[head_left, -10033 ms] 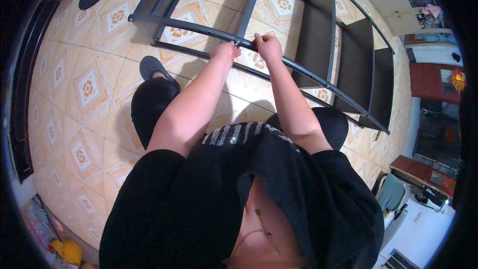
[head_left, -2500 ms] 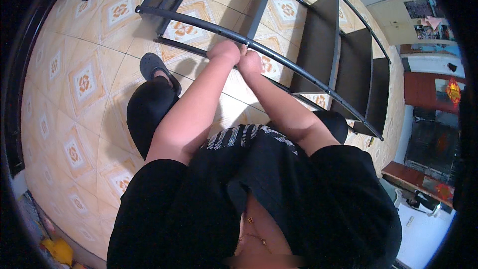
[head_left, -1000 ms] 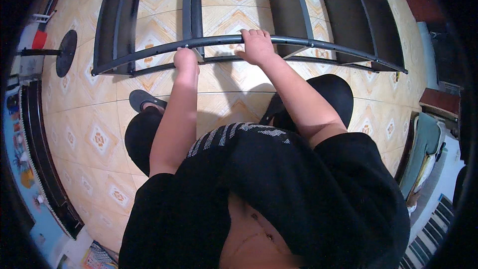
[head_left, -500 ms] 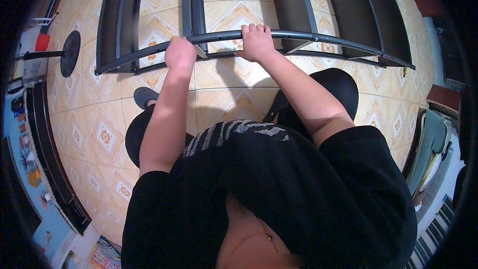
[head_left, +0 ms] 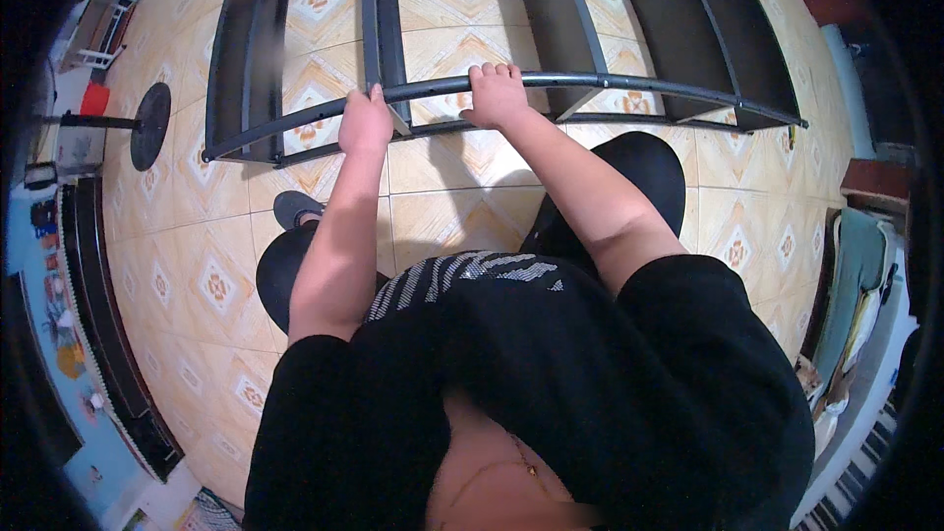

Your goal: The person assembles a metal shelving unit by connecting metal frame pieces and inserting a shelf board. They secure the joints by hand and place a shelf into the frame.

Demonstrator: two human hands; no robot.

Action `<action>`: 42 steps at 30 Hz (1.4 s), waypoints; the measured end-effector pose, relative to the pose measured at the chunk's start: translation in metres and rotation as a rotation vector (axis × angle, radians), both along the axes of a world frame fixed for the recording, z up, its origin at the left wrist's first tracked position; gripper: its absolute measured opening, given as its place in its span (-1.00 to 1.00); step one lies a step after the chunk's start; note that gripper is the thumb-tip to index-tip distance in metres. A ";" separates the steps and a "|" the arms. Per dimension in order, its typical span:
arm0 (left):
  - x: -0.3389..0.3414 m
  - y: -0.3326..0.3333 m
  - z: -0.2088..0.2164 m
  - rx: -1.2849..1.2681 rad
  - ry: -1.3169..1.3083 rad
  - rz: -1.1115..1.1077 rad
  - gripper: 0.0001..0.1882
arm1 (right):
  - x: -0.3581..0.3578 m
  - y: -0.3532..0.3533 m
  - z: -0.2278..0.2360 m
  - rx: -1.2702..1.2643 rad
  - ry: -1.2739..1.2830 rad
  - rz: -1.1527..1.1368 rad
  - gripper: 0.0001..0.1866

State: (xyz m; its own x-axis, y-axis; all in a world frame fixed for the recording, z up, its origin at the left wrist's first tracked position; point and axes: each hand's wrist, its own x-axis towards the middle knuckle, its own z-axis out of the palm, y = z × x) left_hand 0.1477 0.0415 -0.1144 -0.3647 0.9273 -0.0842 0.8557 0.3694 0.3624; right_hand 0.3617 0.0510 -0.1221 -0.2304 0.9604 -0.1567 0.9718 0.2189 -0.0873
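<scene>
Spanning upper centre: black metal-framed shelf unit (head_left: 551, 20); bare right-hand grip (head_left: 499, 96) curls over black tubular rail (head_left: 560, 80), bare left-hand grip (head_left: 365, 125) clasps it beside flat grey crossbar (head_left: 370, 20); uneven pulling could twist unit.

Silvery stripes (head_left: 462, 277) mark the black short-sleeved shirt (head_left: 551, 374).

Glare whitens the tiled floor (head_left: 211, 280) near the frame's centre (soft shadows lie beside it); fisheye distortion bends edges toward dark corners.
</scene>
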 end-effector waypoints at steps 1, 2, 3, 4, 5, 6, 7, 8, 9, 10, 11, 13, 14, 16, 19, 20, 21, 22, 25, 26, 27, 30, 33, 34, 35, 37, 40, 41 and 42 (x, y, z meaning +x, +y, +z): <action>-0.008 -0.002 -0.019 -0.058 -0.315 0.089 -0.46 | -0.002 -0.001 -0.003 0.012 0.013 0.004 -0.34; -0.023 -0.004 -0.041 -0.117 -0.628 0.185 -0.42 | -0.004 -0.004 -0.004 0.009 0.022 0.001 -0.35; -0.025 -0.004 -0.039 -0.170 -0.945 0.274 -0.38 | -0.004 -0.003 -0.001 0.013 0.025 -0.010 -0.35; -0.017 -0.005 -0.035 -0.221 -1.154 0.491 -0.31 | -0.004 -0.002 0.000 0.017 0.029 -0.020 -0.36; -0.021 -0.001 -0.036 -0.244 -1.358 0.523 -0.32 | -0.004 -0.002 -0.001 0.020 0.036 -0.024 -0.36; -0.026 0.005 -0.033 -0.265 -1.569 0.554 -0.33 | -0.002 -0.004 0.000 0.024 0.038 -0.025 -0.36; -0.028 0.010 -0.030 -0.286 -1.781 0.584 -0.34 | -0.001 -0.005 0.000 0.028 0.039 -0.026 -0.37; -0.031 0.019 -0.027 -0.331 -1.896 0.697 -0.42 | -0.002 -0.004 -0.001 0.028 0.050 -0.030 -0.38; -0.033 0.022 -0.029 -0.343 -1.941 0.724 -0.45 | -0.004 -0.004 -0.002 0.024 0.058 -0.031 -0.39; -0.038 0.026 -0.031 -0.354 -1.985 0.752 -0.48 | -0.005 -0.005 -0.003 0.021 0.066 -0.031 -0.40; -0.040 0.028 -0.034 -0.365 -2.029 0.782 -0.51 | -0.003 -0.005 -0.002 0.016 0.070 -0.030 -0.41; -0.031 0.029 -0.023 -0.323 -2.024 0.834 -0.58 | 0.000 -0.004 -0.001 0.005 0.082 -0.039 -0.42; -0.028 0.031 -0.020 -0.326 -2.032 0.861 -0.59 | 0.001 -0.004 -0.002 0.015 0.089 -0.040 -0.42; -0.024 0.032 -0.014 -0.300 -2.020 0.923 -0.61 | 0.002 -0.005 -0.005 0.035 0.107 -0.040 -0.43; -0.022 0.031 -0.011 -0.247 -2.006 0.976 -0.62 | 0.001 -0.004 -0.003 0.037 0.126 -0.027 -0.43; -0.025 0.031 -0.013 -0.246 -2.026 0.963 -0.62 | 0.000 -0.003 -0.007 0.057 0.131 -0.034 -0.44; -0.026 0.030 -0.014 -0.244 -2.050 0.952 -0.62 | 0.000 -0.003 -0.007 0.056 0.136 -0.033 -0.44; -0.024 0.031 -0.015 -0.220 -2.012 0.971 -0.64 | 0.001 -0.003 -0.005 0.055 0.141 -0.033 -0.44; -0.023 0.031 -0.025 -0.234 -1.843 0.848 -0.67 | 0.001 -0.002 -0.007 0.045 0.140 -0.026 -0.43; -0.024 0.031 -0.027 -0.249 -1.729 0.794 -0.67 | 0.001 -0.002 -0.007 0.041 0.137 -0.022 -0.43; -0.019 0.029 -0.021 -0.268 -1.617 0.739 -0.68 | 0.002 -0.002 -0.007 0.041 0.137 -0.025 -0.42; -0.015 0.029 -0.025 -0.290 -1.347 0.624 -0.66 | 0.003 -0.002 -0.008 0.050 0.138 -0.031 -0.42; -0.018 0.023 -0.038 -0.197 -1.001 0.469 -0.64 | 0.001 -0.002 -0.012 0.069 0.141 -0.035 -0.41; -0.019 0.020 -0.043 -0.152 -0.868 0.406 -0.62 | 0.000 -0.002 -0.011 0.072 0.141 -0.036 -0.41; -0.021 0.018 -0.048 -0.119 -0.742 0.350 -0.61 | -0.001 -0.002 -0.011 0.075 0.141 -0.037 -0.41; -0.016 0.015 -0.046 -0.050 -0.499 0.235 -0.57 | 0.000 -0.003 -0.008 0.068 0.133 -0.038 -0.41; -0.015 0.012 -0.035 -0.132 -0.278 0.128 -0.54 | 0.001 -0.003 -0.005 0.052 0.128 -0.042 -0.41; -0.015 0.012 -0.031 -0.171 -0.214 0.099 -0.54 | 0.001 -0.003 -0.005 0.045 0.127 -0.044 -0.41; -0.012 0.011 -0.022 -0.186 -0.156 0.076 -0.54 | 0.001 -0.003 -0.005 0.053 0.129 -0.044 -0.41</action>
State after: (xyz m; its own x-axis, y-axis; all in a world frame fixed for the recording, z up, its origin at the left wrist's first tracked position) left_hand 0.1359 0.0524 -0.1364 -0.4019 0.8610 -0.3117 0.7618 0.5033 0.4078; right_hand 0.3628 0.0478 -0.1268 -0.2027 0.9762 -0.0777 0.9620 0.1837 -0.2020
